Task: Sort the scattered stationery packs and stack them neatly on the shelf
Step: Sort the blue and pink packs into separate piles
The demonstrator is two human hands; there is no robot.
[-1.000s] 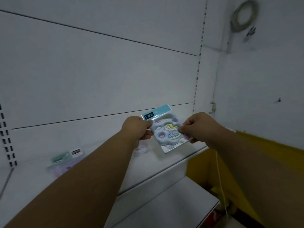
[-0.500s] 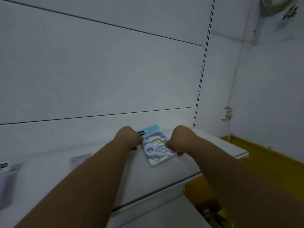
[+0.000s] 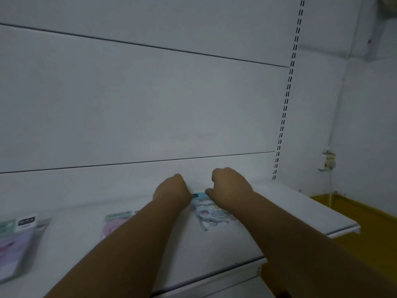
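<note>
A blue cartoon sticker pack (image 3: 209,215) with a teal header lies flat on the white shelf (image 3: 296,207), close to the back panel. My left hand (image 3: 171,193) sits at its top left corner and my right hand (image 3: 229,190) covers its top right edge; both have curled fingers on the pack. A pink pack (image 3: 115,223) with a green header lies to the left, partly hidden by my left forearm. A purple stack of packs (image 3: 15,244) with a white label sits at the far left.
The shelf's back panel (image 3: 150,108) rises right behind the packs. A slotted upright (image 3: 286,100) marks the shelf's right end. A lower shelf (image 3: 214,287) juts out below. A yellow floor (image 3: 348,233) and a wall socket (image 3: 327,161) lie to the right.
Both hands carried the blue pack from mid-air down and forward onto the shelf, where it now lies flat near the back panel. The view shifted right and up.
</note>
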